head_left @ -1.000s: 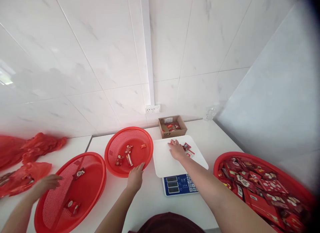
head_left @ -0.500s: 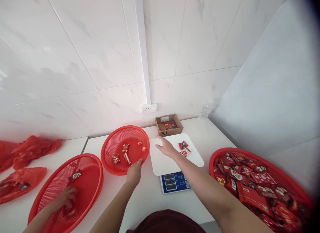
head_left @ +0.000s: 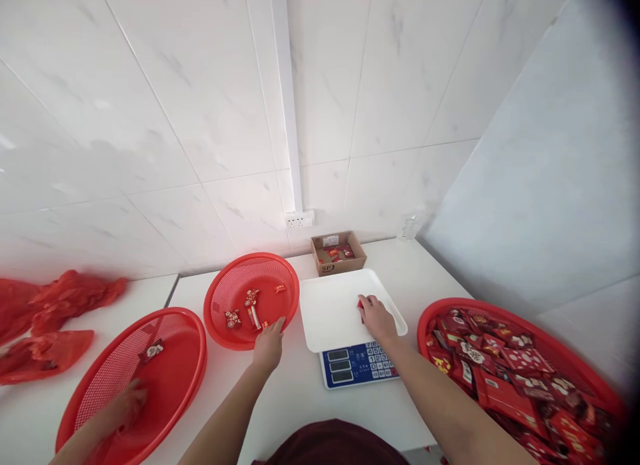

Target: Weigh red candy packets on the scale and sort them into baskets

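My left hand grips the near rim of the small red mesh basket, which holds several small red candy packets. My right hand lies on the right part of the white scale tray, fingers curled over the red packets there. Only a sliver of red packet shows at the fingertips. The blue-faced scale sits under the tray.
A large red basket heaped with red packets stands at my right. Another large red basket is at the left, with another person's hand inside it. A cardboard box stands by the wall. Red plastic bags lie far left.
My right hand swung left toward the small basket, a piece dropped in, then it came back right and closed over the packets on the tray. The other person's hand moved deeper into the left basket.
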`<state>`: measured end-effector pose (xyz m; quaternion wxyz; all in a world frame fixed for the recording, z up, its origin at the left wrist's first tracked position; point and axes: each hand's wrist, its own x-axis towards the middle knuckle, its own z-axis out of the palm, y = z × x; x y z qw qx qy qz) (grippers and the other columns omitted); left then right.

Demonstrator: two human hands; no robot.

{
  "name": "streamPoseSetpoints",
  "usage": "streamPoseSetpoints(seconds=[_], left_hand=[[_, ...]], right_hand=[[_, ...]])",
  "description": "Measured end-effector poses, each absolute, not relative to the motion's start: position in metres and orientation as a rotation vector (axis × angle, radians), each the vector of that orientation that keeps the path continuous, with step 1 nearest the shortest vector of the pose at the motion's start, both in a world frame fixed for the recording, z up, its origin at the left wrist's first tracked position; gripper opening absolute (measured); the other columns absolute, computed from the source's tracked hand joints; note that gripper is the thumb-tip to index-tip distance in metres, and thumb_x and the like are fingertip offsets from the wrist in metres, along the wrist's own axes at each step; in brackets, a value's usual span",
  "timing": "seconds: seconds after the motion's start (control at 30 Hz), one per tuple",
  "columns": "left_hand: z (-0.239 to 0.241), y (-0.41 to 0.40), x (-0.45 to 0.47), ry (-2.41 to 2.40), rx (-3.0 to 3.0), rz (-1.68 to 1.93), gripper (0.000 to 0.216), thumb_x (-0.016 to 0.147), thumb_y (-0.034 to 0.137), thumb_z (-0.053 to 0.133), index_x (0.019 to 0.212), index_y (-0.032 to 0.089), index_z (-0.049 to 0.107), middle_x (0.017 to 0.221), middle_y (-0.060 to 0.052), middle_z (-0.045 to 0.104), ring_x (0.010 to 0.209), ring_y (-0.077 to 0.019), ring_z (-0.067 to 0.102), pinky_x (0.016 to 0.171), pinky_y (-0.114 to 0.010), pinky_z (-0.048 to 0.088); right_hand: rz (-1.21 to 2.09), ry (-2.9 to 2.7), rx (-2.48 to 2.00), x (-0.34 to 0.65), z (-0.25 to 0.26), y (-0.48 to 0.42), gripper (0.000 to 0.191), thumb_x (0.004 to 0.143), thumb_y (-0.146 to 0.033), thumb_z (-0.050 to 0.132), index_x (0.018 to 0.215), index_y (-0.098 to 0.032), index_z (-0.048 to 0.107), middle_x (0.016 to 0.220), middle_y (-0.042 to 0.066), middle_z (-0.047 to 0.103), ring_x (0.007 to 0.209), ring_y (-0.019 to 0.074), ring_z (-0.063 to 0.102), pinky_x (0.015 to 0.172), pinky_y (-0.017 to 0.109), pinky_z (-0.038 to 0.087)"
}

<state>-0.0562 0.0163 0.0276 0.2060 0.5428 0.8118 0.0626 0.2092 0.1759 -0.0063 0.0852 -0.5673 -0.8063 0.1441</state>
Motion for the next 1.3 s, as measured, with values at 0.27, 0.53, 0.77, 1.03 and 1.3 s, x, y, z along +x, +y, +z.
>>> streamPoseSetpoints(seconds=[0.27, 0.53, 0.77, 1.03, 1.3], left_hand=[[0.049, 0.022, -0.016, 1.954, 1.37, 0.962, 0.048, 0.08, 0.033, 0.055, 0.125, 0.021, 0.047, 0.132, -0.014, 0.05, 0.127, -0.0287, 0.039, 0.106, -0.046, 0.028], [0.056, 0.014, 0.054, 1.134, 0.348, 0.996, 0.036, 0.082, 0.046, 0.054, 0.106, 0.019, 0.047, 0.082, -0.006, 0.067, 0.063, -0.014, 0.065, 0.065, -0.027, 0.049], [0.067, 0.025, -0.002, 1.174, -0.056, 1.425, 0.024, 0.088, 0.04, 0.046, 0.094, 0.017, 0.053, 0.088, -0.008, 0.066, 0.073, -0.0119, 0.065, 0.071, -0.022, 0.05], [0.077, 0.007, 0.025, 1.148, 0.261, 0.968, 0.035, 0.077, 0.045, 0.06, 0.099, 0.017, 0.058, 0.096, -0.008, 0.063, 0.077, -0.0161, 0.061, 0.075, -0.033, 0.048], [0.064, -0.014, 0.054, 1.181, 0.496, 0.902, 0.038, 0.068, 0.041, 0.072, 0.095, 0.017, 0.06, 0.085, -0.004, 0.065, 0.069, -0.0109, 0.058, 0.072, -0.027, 0.044]], right_hand=[[1.409, -1.794, -1.551, 0.174, 0.035, 0.157, 0.028, 0.084, -0.041, 0.047, 0.102, -0.021, 0.055, 0.087, 0.004, 0.065, 0.074, 0.0155, 0.06, 0.057, 0.024, 0.039], [1.82, -1.604, -1.079, 0.166, 0.051, 0.076, 0.043, 0.079, -0.056, 0.048, 0.089, -0.019, 0.066, 0.088, 0.005, 0.067, 0.084, 0.0192, 0.059, 0.072, 0.031, 0.045], [1.939, -1.106, -1.461, 0.19, 0.038, 0.068, 0.039, 0.074, -0.053, 0.055, 0.096, -0.023, 0.064, 0.085, 0.003, 0.065, 0.063, 0.0125, 0.055, 0.05, 0.023, 0.038], [1.806, -1.243, -1.267, 0.182, 0.052, 0.059, 0.037, 0.071, -0.049, 0.058, 0.09, -0.019, 0.064, 0.081, 0.003, 0.068, 0.07, 0.0167, 0.059, 0.061, 0.028, 0.045], [1.537, -1.724, -1.188, 0.188, 0.061, 0.044, 0.031, 0.077, -0.028, 0.052, 0.104, -0.019, 0.066, 0.107, 0.007, 0.067, 0.1, 0.0208, 0.06, 0.091, 0.037, 0.044]])
